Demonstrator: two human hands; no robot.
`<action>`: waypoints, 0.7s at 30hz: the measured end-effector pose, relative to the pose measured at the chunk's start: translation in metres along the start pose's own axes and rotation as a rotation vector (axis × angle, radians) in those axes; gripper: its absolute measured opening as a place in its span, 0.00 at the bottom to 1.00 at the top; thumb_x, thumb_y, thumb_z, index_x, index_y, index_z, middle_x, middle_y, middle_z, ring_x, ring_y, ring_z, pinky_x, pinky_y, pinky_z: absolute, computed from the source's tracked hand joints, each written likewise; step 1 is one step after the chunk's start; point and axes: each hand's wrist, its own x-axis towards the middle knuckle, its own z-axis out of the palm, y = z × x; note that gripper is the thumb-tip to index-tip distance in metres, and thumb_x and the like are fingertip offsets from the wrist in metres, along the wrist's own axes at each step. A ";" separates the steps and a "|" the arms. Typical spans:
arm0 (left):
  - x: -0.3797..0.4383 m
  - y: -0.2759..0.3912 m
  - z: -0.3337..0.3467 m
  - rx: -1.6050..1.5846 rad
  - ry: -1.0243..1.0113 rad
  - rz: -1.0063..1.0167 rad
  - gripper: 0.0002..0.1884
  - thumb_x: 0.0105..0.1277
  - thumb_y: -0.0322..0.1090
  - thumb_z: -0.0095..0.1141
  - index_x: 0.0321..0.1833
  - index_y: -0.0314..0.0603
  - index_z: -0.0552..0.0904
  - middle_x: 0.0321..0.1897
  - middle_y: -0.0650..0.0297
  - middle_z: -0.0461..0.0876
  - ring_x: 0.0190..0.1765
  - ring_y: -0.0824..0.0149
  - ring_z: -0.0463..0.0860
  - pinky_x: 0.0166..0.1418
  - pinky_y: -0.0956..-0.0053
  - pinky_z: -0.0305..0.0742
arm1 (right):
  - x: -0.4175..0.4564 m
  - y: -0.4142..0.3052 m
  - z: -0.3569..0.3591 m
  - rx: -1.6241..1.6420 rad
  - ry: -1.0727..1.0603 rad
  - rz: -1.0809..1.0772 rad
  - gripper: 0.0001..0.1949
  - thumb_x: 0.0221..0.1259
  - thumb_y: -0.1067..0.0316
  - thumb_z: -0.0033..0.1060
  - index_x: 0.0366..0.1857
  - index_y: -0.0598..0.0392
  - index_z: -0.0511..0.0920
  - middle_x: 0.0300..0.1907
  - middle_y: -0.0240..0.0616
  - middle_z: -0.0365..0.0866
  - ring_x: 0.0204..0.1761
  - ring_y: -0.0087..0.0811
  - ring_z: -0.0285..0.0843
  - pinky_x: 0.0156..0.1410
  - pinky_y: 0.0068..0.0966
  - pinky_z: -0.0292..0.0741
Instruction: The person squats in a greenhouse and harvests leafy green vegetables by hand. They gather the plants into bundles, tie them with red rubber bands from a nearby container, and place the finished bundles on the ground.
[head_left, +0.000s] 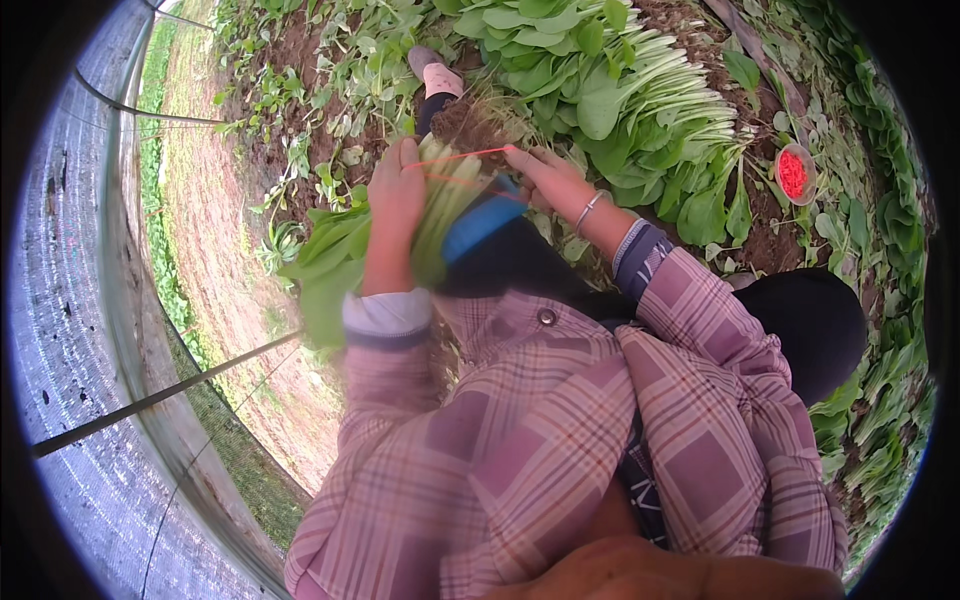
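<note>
A bunch of leafy greens (448, 201) with pale stems lies across my lap, its broad leaves spreading to the lower left. My left hand (397, 187) rests against the stems and holds one end of a stretched red band (457, 156). The other end is pinched between the fingers of my right hand (547, 178), just right of the bunch. The band runs over the stems in two strands. Beside the stems, a blue sheet or cloth (484, 227) covers part of my dark-clothed leg. Roots or soil partly hide the area above the stems.
A large pile of cut greens (600, 97) lies ahead to the right. Beyond it stands a small bowl (793, 174) of red bands. Low plants and bare soil (277, 135) lie to the left, near the netted wall (82, 262) and its thin poles. More greens line the far right.
</note>
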 end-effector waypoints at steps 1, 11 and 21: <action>0.002 0.002 0.000 0.017 -0.045 -0.048 0.23 0.72 0.48 0.35 0.49 0.39 0.79 0.48 0.44 0.80 0.52 0.41 0.76 0.57 0.55 0.68 | 0.002 -0.001 0.001 0.104 -0.066 0.012 0.28 0.60 0.41 0.59 0.45 0.62 0.75 0.24 0.33 0.74 0.23 0.22 0.69 0.31 0.20 0.70; 0.003 0.012 0.000 0.047 -0.146 -0.052 0.22 0.72 0.47 0.34 0.49 0.38 0.78 0.45 0.47 0.80 0.49 0.45 0.76 0.54 0.57 0.69 | 0.021 -0.021 -0.001 0.265 -0.301 -0.105 0.19 0.67 0.50 0.55 0.50 0.54 0.74 0.28 0.22 0.72 0.22 0.13 0.57 0.26 0.14 0.54; -0.021 0.038 0.003 0.087 -0.038 0.042 0.23 0.73 0.45 0.33 0.54 0.40 0.79 0.47 0.49 0.82 0.51 0.48 0.79 0.57 0.62 0.71 | 0.034 -0.035 0.001 0.176 -0.345 -0.113 0.24 0.62 0.41 0.57 0.47 0.53 0.78 0.35 0.28 0.80 0.29 0.16 0.70 0.31 0.16 0.65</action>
